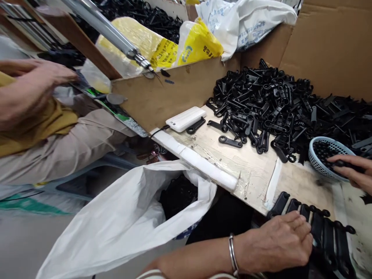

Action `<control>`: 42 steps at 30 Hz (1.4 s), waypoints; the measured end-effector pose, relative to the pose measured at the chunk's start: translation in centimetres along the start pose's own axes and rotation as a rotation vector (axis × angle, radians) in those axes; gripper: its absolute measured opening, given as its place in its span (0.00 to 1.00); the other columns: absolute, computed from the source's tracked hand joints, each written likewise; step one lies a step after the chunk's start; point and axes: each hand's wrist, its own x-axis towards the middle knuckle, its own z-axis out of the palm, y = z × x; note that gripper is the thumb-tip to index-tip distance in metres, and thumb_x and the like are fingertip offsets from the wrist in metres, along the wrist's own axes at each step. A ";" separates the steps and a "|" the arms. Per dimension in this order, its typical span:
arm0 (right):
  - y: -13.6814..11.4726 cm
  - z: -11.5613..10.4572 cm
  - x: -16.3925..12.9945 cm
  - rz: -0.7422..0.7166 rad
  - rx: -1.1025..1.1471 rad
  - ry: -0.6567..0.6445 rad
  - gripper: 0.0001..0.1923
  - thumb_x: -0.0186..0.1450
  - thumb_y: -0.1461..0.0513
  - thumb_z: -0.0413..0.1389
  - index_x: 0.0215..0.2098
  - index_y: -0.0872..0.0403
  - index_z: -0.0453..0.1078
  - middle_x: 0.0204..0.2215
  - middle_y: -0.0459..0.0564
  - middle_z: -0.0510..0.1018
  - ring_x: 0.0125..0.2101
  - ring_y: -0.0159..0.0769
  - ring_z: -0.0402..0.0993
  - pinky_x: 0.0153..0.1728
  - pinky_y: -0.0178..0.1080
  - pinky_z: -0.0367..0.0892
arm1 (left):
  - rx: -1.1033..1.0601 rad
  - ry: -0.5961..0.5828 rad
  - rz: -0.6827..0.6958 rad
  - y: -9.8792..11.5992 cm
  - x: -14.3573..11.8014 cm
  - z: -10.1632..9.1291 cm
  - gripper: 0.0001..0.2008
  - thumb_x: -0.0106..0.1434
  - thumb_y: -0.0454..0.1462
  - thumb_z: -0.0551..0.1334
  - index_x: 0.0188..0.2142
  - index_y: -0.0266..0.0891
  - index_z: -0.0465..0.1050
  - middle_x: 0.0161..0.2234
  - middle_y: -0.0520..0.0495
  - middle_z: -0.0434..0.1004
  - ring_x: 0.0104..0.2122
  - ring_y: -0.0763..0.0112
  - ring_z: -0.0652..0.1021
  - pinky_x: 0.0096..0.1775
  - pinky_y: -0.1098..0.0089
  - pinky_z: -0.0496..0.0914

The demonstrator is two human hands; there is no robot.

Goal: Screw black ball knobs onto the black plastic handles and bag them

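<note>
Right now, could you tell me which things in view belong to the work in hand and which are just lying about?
In use: row of black parts under the left hand; blue basket by the right hand; pile of black parts; white bag.

Lying about: white power bank; yellow bags; a co-worker's hand.

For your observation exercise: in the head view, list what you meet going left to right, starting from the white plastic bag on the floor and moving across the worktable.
white plastic bag → white power bank → single loose black part → left hand on a row of black parts → blue basket → right hand
</note>
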 end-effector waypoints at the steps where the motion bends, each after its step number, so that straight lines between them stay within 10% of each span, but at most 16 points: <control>1: -1.1 0.5 -0.8 -0.010 0.014 -0.106 0.19 0.64 0.47 0.57 0.49 0.43 0.76 0.26 0.48 0.78 0.13 0.30 0.59 0.12 0.38 0.57 | -0.018 0.010 -0.003 0.0 0.0 0.1 0.06 0.69 0.31 0.56 0.38 0.33 0.71 0.39 0.41 0.76 0.42 0.69 0.78 0.52 0.67 0.66; 6: -3.0 4.8 -1.4 -0.243 -0.039 -0.273 0.14 0.68 0.54 0.53 0.43 0.50 0.78 0.39 0.51 0.82 0.39 0.41 0.79 0.44 0.43 0.73 | -0.087 0.061 -0.066 0.4 -0.1 1.8 0.06 0.69 0.30 0.55 0.42 0.31 0.71 0.44 0.39 0.78 0.49 0.66 0.77 0.57 0.65 0.65; 13: -0.9 8.0 -1.0 -0.283 -0.205 -0.158 0.13 0.70 0.59 0.51 0.46 0.50 0.76 0.38 0.52 0.77 0.37 0.38 0.75 0.41 0.40 0.70 | -0.132 0.127 -0.089 0.9 -0.3 3.5 0.09 0.69 0.31 0.56 0.46 0.30 0.71 0.48 0.38 0.78 0.52 0.63 0.77 0.60 0.63 0.64; 22: -1.5 5.9 -1.9 -0.363 -0.222 -0.245 0.15 0.71 0.60 0.49 0.49 0.50 0.75 0.52 0.54 0.75 0.50 0.40 0.74 0.52 0.43 0.70 | -0.106 0.083 -0.074 0.7 -0.2 2.2 0.10 0.68 0.30 0.56 0.46 0.28 0.72 0.48 0.37 0.78 0.53 0.61 0.76 0.60 0.63 0.64; 30: -6.0 4.0 0.2 -0.236 -0.404 -0.371 0.16 0.71 0.57 0.46 0.38 0.48 0.77 0.32 0.46 0.81 0.31 0.33 0.76 0.31 0.34 0.65 | -0.089 0.013 -0.065 0.5 0.1 0.5 0.08 0.68 0.30 0.56 0.45 0.28 0.71 0.48 0.34 0.77 0.52 0.63 0.77 0.59 0.63 0.65; 34: -9.1 3.7 3.1 -0.148 -0.561 -0.639 0.16 0.69 0.56 0.48 0.28 0.49 0.74 0.19 0.43 0.73 0.21 0.29 0.65 0.24 0.34 0.53 | -0.081 0.031 -0.058 0.5 0.0 0.7 0.09 0.68 0.30 0.56 0.45 0.28 0.72 0.48 0.33 0.78 0.52 0.62 0.77 0.58 0.61 0.65; 42: -11.3 5.3 7.6 -0.008 -0.535 -0.896 0.10 0.63 0.62 0.50 0.32 0.52 0.75 0.21 0.44 0.74 0.20 0.29 0.66 0.24 0.35 0.56 | -0.075 0.084 -0.035 0.5 -0.3 1.2 0.13 0.68 0.30 0.54 0.47 0.25 0.73 0.48 0.31 0.78 0.53 0.58 0.77 0.57 0.58 0.64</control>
